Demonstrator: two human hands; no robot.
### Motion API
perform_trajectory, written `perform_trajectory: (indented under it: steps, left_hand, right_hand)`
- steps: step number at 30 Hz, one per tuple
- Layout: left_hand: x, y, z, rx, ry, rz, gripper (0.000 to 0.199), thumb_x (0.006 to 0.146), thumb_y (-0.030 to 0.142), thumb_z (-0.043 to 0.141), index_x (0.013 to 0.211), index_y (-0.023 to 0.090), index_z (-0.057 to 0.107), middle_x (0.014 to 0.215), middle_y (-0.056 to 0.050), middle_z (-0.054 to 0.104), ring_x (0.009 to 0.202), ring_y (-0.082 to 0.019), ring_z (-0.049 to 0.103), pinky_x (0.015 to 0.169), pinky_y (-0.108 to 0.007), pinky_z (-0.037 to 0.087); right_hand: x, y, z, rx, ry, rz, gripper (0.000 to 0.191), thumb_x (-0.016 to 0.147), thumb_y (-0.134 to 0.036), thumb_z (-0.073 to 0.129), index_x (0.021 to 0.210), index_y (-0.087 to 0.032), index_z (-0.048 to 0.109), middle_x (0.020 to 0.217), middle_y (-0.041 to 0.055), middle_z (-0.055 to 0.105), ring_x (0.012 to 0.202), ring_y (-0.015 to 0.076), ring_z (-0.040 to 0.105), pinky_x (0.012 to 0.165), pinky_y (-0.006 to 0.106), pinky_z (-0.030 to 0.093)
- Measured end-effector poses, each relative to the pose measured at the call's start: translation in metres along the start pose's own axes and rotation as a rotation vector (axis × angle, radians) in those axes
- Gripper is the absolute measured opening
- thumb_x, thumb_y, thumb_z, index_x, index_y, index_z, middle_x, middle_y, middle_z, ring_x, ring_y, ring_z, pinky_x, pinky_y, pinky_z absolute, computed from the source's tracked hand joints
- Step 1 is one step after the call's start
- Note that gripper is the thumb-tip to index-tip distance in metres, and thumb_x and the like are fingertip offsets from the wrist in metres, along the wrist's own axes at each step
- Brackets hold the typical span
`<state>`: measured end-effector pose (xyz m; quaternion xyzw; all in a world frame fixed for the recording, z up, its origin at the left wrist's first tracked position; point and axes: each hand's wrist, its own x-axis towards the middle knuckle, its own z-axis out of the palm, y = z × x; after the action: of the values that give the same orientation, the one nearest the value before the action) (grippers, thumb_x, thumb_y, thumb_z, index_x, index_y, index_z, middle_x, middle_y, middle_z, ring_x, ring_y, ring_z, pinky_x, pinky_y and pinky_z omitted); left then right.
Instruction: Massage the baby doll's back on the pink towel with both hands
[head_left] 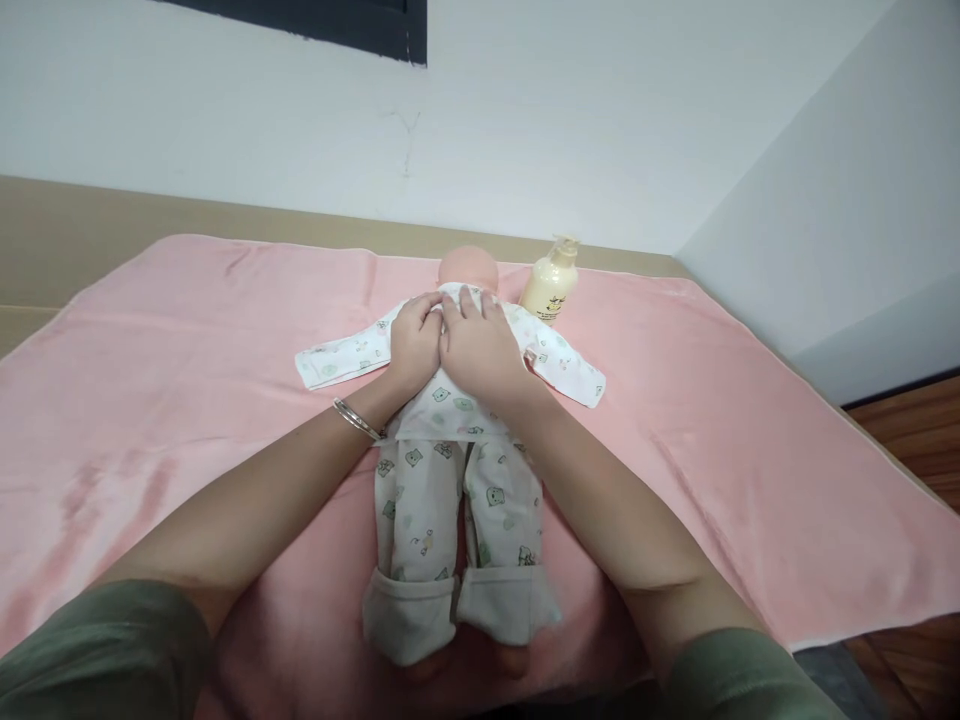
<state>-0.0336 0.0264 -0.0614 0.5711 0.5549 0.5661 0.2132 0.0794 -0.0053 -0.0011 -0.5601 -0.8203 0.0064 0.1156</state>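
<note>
A baby doll [466, 267] lies on a pink blanket [247, 300], its bare head away from me and its feet toward me. It wears a white printed long-sleeved top [450, 408] and matching trousers [424, 510] with turned-up cuffs. My left hand [417, 345] rests on the upper left of the top, fingers laid out over the cloth. Beside it, touching, my right hand [484, 345] lies flat with its fingers slightly spread toward the doll's head. Both palms hide much of the doll's upper body. Neither hand grips anything.
A cream-coloured pump bottle [551, 283] stands on the blanket to the right of the doll's head, near its sleeve. Behind the blanket runs a beige ledge [90, 215] against a white wall [562, 120]. Brown wooden flooring [915, 430] shows at the right.
</note>
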Motion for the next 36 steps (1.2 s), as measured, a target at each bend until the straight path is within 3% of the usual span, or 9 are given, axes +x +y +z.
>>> perform_trajectory:
  steps: [5, 10, 13, 19, 22, 26, 29, 32, 36]
  left_hand:
    - [0.0, 0.002, -0.001, 0.056, -0.008, -0.001, 0.042, 0.089, 0.02, 0.046, 0.117, 0.015, 0.076, 0.132, -0.01, 0.077, 0.129, -0.025, 0.068, 0.122, -0.042, 0.05]
    - [0.0, 0.002, -0.001, 0.095, -0.01, -0.01, 0.04, 0.089, 0.02, 0.047, 0.117, 0.02, 0.076, 0.133, -0.006, 0.076, 0.132, -0.023, 0.066, 0.124, -0.041, 0.05]
    - [-0.001, 0.003, -0.001, 0.094, -0.001, -0.02, 0.041, 0.089, 0.02, 0.047, 0.117, 0.019, 0.076, 0.133, -0.006, 0.076, 0.131, -0.023, 0.066, 0.123, -0.04, 0.051]
    - [-0.002, 0.009, -0.001, 0.119, -0.013, -0.036, 0.042, 0.089, 0.02, 0.046, 0.12, 0.017, 0.075, 0.134, -0.008, 0.076, 0.13, -0.024, 0.066, 0.122, -0.04, 0.05]
    - [-0.001, 0.01, -0.001, 0.118, -0.019, -0.029, 0.042, 0.089, 0.02, 0.046, 0.119, 0.017, 0.075, 0.134, -0.008, 0.076, 0.13, -0.024, 0.067, 0.121, -0.041, 0.05]
    - [-0.001, 0.009, -0.002, 0.093, 0.0, -0.036, 0.042, 0.087, 0.019, 0.047, 0.117, 0.014, 0.076, 0.132, -0.01, 0.077, 0.127, -0.025, 0.068, 0.119, -0.041, 0.051]
    - [-0.002, 0.009, -0.003, 0.072, -0.017, -0.035, 0.041, 0.087, 0.019, 0.045, 0.115, 0.016, 0.076, 0.127, -0.009, 0.078, 0.122, -0.023, 0.069, 0.116, -0.038, 0.053]
    - [-0.003, 0.008, -0.003, 0.094, -0.018, -0.017, 0.041, 0.088, 0.02, 0.044, 0.115, 0.016, 0.075, 0.127, -0.009, 0.078, 0.122, -0.023, 0.069, 0.117, -0.038, 0.052]
    - [-0.001, 0.007, -0.001, 0.109, -0.013, -0.019, 0.041, 0.089, 0.022, 0.047, 0.118, 0.018, 0.075, 0.133, -0.008, 0.076, 0.13, -0.024, 0.066, 0.121, -0.041, 0.05]
  right_hand:
    - [0.021, 0.042, 0.001, 0.239, -0.045, -0.136, 0.059, 0.107, -0.029, 0.033, 0.162, -0.018, 0.047, 0.176, 0.0092, 0.035, 0.166, 0.0319, 0.028, 0.138, 0.054, 0.022]
    - [0.015, 0.038, -0.002, 0.197, -0.023, 0.217, 0.072, 0.109, -0.046, 0.031, 0.16, 0.003, 0.042, 0.168, 0.03, 0.041, 0.158, 0.0437, 0.04, 0.132, 0.061, 0.028]
    - [0.001, 0.012, -0.004, 0.057, -0.003, 0.16, 0.065, 0.109, -0.031, 0.032, 0.16, 0.008, 0.038, 0.166, 0.0356, 0.038, 0.158, 0.0472, 0.038, 0.13, 0.06, 0.029]
    - [0.015, 0.031, -0.005, 0.203, -0.03, -0.048, 0.058, 0.105, -0.02, 0.033, 0.16, -0.008, 0.048, 0.174, 0.0162, 0.037, 0.163, 0.0378, 0.032, 0.135, 0.055, 0.029]
    - [0.021, 0.043, -0.003, 0.251, -0.032, 0.063, 0.065, 0.108, -0.032, 0.034, 0.164, 0.0, 0.038, 0.175, 0.0208, 0.032, 0.165, 0.0357, 0.03, 0.136, 0.053, 0.027]
    - [0.006, 0.018, 0.002, 0.125, 0.017, 0.098, 0.067, 0.108, -0.031, 0.034, 0.163, 0.007, 0.033, 0.172, 0.0288, 0.033, 0.163, 0.043, 0.031, 0.135, 0.06, 0.025]
    - [-0.001, 0.006, 0.002, 0.113, 0.022, -0.041, 0.06, 0.105, -0.023, 0.037, 0.161, -0.002, 0.043, 0.175, 0.0217, 0.033, 0.166, 0.0414, 0.026, 0.137, 0.06, 0.021]
    - [0.009, 0.025, 0.0, 0.222, -0.047, -0.143, 0.056, 0.106, -0.024, 0.035, 0.159, -0.016, 0.05, 0.176, 0.0107, 0.034, 0.168, 0.0348, 0.023, 0.139, 0.062, 0.015]
    - [0.025, 0.054, -0.002, 0.335, -0.083, 0.048, 0.068, 0.107, -0.045, 0.037, 0.167, -0.014, 0.036, 0.18, 0.0118, 0.023, 0.169, 0.0367, 0.016, 0.138, 0.062, 0.013]
